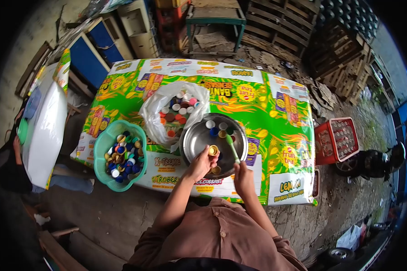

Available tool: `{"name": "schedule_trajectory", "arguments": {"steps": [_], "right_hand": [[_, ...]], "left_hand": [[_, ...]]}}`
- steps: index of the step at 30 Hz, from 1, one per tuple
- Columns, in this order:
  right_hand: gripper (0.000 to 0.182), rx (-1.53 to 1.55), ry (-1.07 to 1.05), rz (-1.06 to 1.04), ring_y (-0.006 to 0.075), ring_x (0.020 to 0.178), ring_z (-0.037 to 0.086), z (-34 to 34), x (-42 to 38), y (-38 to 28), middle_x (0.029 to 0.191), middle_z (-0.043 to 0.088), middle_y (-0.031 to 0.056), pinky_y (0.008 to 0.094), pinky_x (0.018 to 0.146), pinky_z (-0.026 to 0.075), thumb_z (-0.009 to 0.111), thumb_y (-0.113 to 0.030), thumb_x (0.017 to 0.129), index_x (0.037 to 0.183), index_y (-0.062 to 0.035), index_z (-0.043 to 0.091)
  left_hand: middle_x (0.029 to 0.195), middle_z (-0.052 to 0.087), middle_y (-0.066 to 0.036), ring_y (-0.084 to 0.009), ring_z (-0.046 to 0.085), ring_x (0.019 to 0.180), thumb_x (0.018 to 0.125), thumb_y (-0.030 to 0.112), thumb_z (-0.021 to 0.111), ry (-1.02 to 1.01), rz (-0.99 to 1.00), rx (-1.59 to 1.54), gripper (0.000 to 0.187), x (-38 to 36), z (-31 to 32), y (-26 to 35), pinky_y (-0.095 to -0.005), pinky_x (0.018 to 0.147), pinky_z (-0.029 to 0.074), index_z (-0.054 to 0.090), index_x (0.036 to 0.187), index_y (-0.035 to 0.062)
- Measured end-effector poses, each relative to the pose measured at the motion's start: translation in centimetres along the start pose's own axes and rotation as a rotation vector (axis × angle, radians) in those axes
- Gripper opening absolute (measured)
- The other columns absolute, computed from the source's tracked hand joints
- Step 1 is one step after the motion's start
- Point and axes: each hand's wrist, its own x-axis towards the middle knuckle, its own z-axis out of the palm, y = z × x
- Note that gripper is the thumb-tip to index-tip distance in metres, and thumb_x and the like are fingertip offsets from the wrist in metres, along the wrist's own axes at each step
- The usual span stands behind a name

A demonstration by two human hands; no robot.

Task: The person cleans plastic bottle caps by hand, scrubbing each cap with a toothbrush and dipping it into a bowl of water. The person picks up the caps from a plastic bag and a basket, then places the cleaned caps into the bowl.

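Note:
My left hand (202,166) pinches a gold bottle cap (213,150) over the near left side of a steel bowl (188,147). In my right hand (245,178), closed round its lower end, is a slim green-and-white toothbrush (233,150), its light green head up over the bowl. The brush head is apart from the gold cap. Inside the bowl lie several loose caps, among them a white cap (210,124) and a blue cap (214,132). My hands hide part of the bowl's near side.
A clear plastic bag (151,113) of mixed caps stands behind the bowl. To the left sits a turquoise basin (105,174) full of caps. A printed cover (276,149) drapes the table. A red crate (325,140) stands right; another person's hand (17,147) shows far left.

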Motion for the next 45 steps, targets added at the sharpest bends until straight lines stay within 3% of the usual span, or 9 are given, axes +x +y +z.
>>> {"name": "schedule_trajectory", "arguments": {"steps": [7, 11, 15, 17, 21, 25, 29, 37, 45], "right_hand": [[0.018, 0.036, -0.077, -0.002, 0.0379, 0.044, 0.047, -2.8, -0.7, -0.4, 0.048, 0.044, 0.0212, 0.0399, 0.039, 0.031, 0.043, -0.012, 0.087, 0.075, 0.0012, 0.044], [0.021, -0.011, -0.058, -0.065, 0.0380, 0.044, 0.046, -2.3, -0.5, 1.6, 0.048, 0.044, 0.0217, 0.0406, 0.040, 0.031, 0.043, -0.013, 0.087, 0.071, 0.0007, 0.042], [0.019, -0.007, -0.064, -0.072, 0.0392, 0.047, 0.048, -2.3, -0.3, 1.4, 0.051, 0.046, 0.0226, 0.0420, 0.042, 0.033, 0.044, -0.013, 0.087, 0.073, 0.0006, 0.043], [0.018, 0.020, -0.059, -0.079, 0.0392, 0.048, 0.049, -2.6, -0.3, 0.8, 0.052, 0.047, 0.0228, 0.0417, 0.042, 0.033, 0.044, -0.011, 0.086, 0.074, 0.0008, 0.044], [0.020, 0.061, -0.057, -0.044, 0.0369, 0.045, 0.049, -2.8, -1.0, 1.1, 0.050, 0.047, 0.0215, 0.0400, 0.040, 0.033, 0.044, -0.012, 0.087, 0.071, 0.0006, 0.041], [0.021, 0.033, -0.016, -0.012, 0.0336, 0.040, 0.048, -3.7, -1.8, 0.8, 0.048, 0.045, 0.0208, 0.0387, 0.037, 0.031, 0.044, -0.012, 0.087, 0.070, 0.0006, 0.041], [0.022, 0.091, 0.034, 0.016, 0.0361, 0.042, 0.047, -3.9, -2.2, 1.1, 0.048, 0.045, 0.0208, 0.0377, 0.038, 0.031, 0.044, -0.011, 0.087, 0.069, 0.0010, 0.040], [0.021, 0.090, 0.064, 0.053, 0.0364, 0.045, 0.048, -4.6, -3.1, 0.6, 0.050, 0.045, 0.0211, 0.0388, 0.040, 0.032, 0.044, -0.011, 0.087, 0.070, 0.0015, 0.039], [0.020, 0.088, 0.052, 0.046, 0.0384, 0.047, 0.048, -4.1, -2.5, 0.5, 0.052, 0.047, 0.0220, 0.0410, 0.042, 0.033, 0.044, -0.012, 0.087, 0.072, 0.0013, 0.041]], "left_hand": [[0.083, 0.054, -0.006, -0.0140, 0.052, 0.075, 0.089, 0.025, 0.045, 0.821, 0.654, 1.092, 0.024, -8.9, -2.2, 8.7, -0.0271, 0.064, 0.042, 0.049, 0.097, 0.0028], [0.087, 0.054, -0.011, -0.0200, 0.051, 0.072, 0.085, 0.023, 0.050, 1.106, 0.685, 1.398, 0.024, -14.9, -6.5, 13.0, -0.0307, 0.068, 0.041, 0.050, 0.095, 0.0005], [0.116, 0.040, -0.023, -0.0334, 0.044, 0.104, 0.083, 0.025, 0.052, 1.323, 0.516, 1.669, 0.053, -14.8, -9.1, 13.0, -0.0384, 0.088, 0.037, 0.031, 0.124, -0.0020], [0.127, 0.027, -0.026, -0.0388, 0.032, 0.116, 0.082, 0.024, 0.053, 1.231, 0.501, 1.585, 0.065, -13.3, -8.0, 11.8, -0.0403, 0.096, 0.029, 0.018, 0.130, -0.0025], [0.112, 0.047, -0.018, -0.0332, 0.042, 0.108, 0.077, 0.021, 0.059, 0.642, 0.682, 1.514, 0.044, -6.6, -1.7, 6.6, -0.0389, 0.090, 0.034, 0.045, 0.115, 0.0035], [0.098, 0.052, -0.007, -0.0272, 0.047, 0.092, 0.071, 0.025, 0.064, 0.297, 0.459, 1.758, 0.036, -0.8, 1.9, 1.7, -0.0375, 0.079, 0.037, 0.055, 0.102, 0.0095], [0.093, 0.054, -0.004, -0.0225, 0.044, 0.093, 0.055, 0.030, 0.073, 0.213, 0.399, 2.038, 0.047, 2.0, 1.9, -0.1, -0.0355, 0.081, 0.033, 0.057, 0.095, 0.0121], [0.081, 0.057, -0.002, -0.0216, 0.047, 0.089, 0.052, 0.026, 0.074, 0.028, 0.382, 2.155, 0.037, 4.4, 0.4, -0.8, -0.0374, 0.085, 0.030, 0.060, 0.084, 0.0128], [0.079, 0.057, -0.004, -0.0215, 0.054, 0.078, 0.057, 0.015, 0.070, 0.059, 0.328, 1.675, 0.036, 3.9, 0.9, 1.3, -0.0360, 0.080, 0.034, 0.050, 0.086, 0.0098]]}}
